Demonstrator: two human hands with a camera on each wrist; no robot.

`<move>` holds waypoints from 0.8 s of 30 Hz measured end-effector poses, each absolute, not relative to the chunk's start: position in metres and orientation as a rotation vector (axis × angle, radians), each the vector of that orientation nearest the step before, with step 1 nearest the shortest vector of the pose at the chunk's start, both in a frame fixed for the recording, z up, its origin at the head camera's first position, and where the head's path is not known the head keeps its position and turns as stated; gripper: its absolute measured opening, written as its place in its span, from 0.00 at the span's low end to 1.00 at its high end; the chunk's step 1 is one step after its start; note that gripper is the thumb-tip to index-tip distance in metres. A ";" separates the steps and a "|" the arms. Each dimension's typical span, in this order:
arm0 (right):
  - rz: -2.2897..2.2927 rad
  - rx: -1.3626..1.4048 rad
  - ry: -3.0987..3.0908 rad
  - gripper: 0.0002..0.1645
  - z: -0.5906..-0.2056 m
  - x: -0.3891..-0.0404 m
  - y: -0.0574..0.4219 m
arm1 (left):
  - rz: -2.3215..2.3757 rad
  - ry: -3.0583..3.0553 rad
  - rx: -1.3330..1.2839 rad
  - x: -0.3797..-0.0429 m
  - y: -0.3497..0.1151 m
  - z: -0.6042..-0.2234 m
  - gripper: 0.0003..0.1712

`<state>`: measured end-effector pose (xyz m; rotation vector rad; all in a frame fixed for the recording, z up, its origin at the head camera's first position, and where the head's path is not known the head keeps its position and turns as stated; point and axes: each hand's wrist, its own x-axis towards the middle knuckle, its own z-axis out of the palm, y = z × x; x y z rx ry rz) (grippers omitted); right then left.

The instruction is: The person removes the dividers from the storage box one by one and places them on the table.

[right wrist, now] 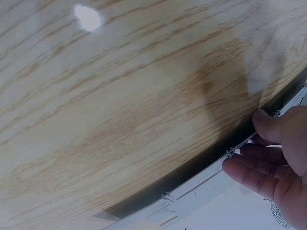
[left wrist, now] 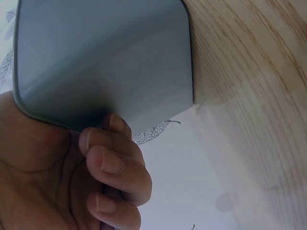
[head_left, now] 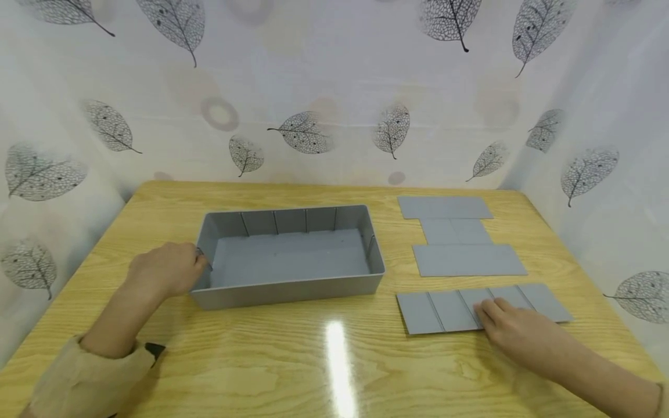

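Observation:
A grey rectangular box (head_left: 287, 290) with an open top stands left of the table's middle, with upright ribs along its inner far wall. My left hand (head_left: 168, 268) grips the rim of its left end; in the left wrist view the curled fingers (left wrist: 122, 177) lie against the box's end wall (left wrist: 110, 62). To the right, my right hand (head_left: 504, 319) pinches the near edge of a ribbed grey panel (head_left: 444, 307) with thumb and fingers. In the right wrist view the thumb (right wrist: 266, 125) sits at the panel's edge (right wrist: 192, 184), with a dark shadow beside it.
Behind the ribbed panel lie flat grey panels: a long one (head_left: 470, 260), a shorter piece (head_left: 455, 231) with a seam and another long one (head_left: 444, 207). The wooden table (head_left: 251, 360) meets a leaf-patterned curtain (head_left: 334, 69) at the back and sides. A bright reflection crosses the table's front.

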<state>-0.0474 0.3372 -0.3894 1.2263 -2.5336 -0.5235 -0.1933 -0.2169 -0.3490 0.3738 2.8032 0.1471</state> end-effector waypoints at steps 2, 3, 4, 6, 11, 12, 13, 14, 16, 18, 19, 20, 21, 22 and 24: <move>-0.531 1.220 -2.523 0.43 -0.391 -0.048 0.338 | 0.150 2.805 0.369 -0.193 -0.217 -0.349 0.20; -0.531 1.220 -2.518 0.40 -0.391 -0.049 0.338 | 0.152 2.808 0.368 -0.193 -0.218 -0.350 0.20; -0.534 1.222 -2.515 0.39 -0.391 -0.050 0.339 | 0.154 2.810 0.369 -0.193 -0.218 -0.350 0.20; -0.533 1.223 -2.521 0.35 -0.392 -0.051 0.341 | 0.159 2.812 0.371 -0.194 -0.218 -0.350 0.19; -0.532 1.213 -2.581 0.17 -0.391 -0.053 0.344 | 0.187 2.829 0.392 -0.195 -0.219 -0.350 0.20; -0.528 1.210 -2.580 0.18 -0.391 -0.053 0.345 | 0.193 2.835 0.396 -0.195 -0.219 -0.351 0.20; -0.526 1.207 -2.582 0.19 -0.391 -0.054 0.345 | 0.198 2.838 0.399 -0.196 -0.220 -0.351 0.20; -0.521 1.208 -2.570 0.20 -0.391 -0.054 0.345 | 0.202 2.840 0.401 -0.196 -0.220 -0.351 0.20; -0.507 1.209 -2.549 0.22 -0.392 -0.055 0.345 | 0.208 2.844 0.403 -0.196 -0.220 -0.351 0.20; -0.496 1.210 -2.539 0.23 -0.393 -0.056 0.345 | 0.210 2.846 0.399 -0.196 -0.221 -0.351 0.20; -0.496 1.213 -2.533 0.23 -0.394 -0.057 0.346 | 0.212 2.846 0.399 -0.196 -0.221 -0.351 0.20; -0.496 1.216 -2.529 0.23 -0.394 -0.057 0.346 | 0.215 2.845 0.399 -0.196 -0.221 -0.352 0.20; -0.498 1.216 -2.527 0.23 -0.395 -0.058 0.347 | 0.216 2.845 0.399 -0.197 -0.221 -0.352 0.20; -0.499 1.218 -2.525 0.23 -0.395 -0.058 0.348 | 0.217 2.844 0.399 -0.197 -0.221 -0.352 0.20; -0.509 1.217 -2.527 0.23 -0.395 -0.060 0.349 | 0.220 2.843 0.398 -0.197 -0.221 -0.353 0.20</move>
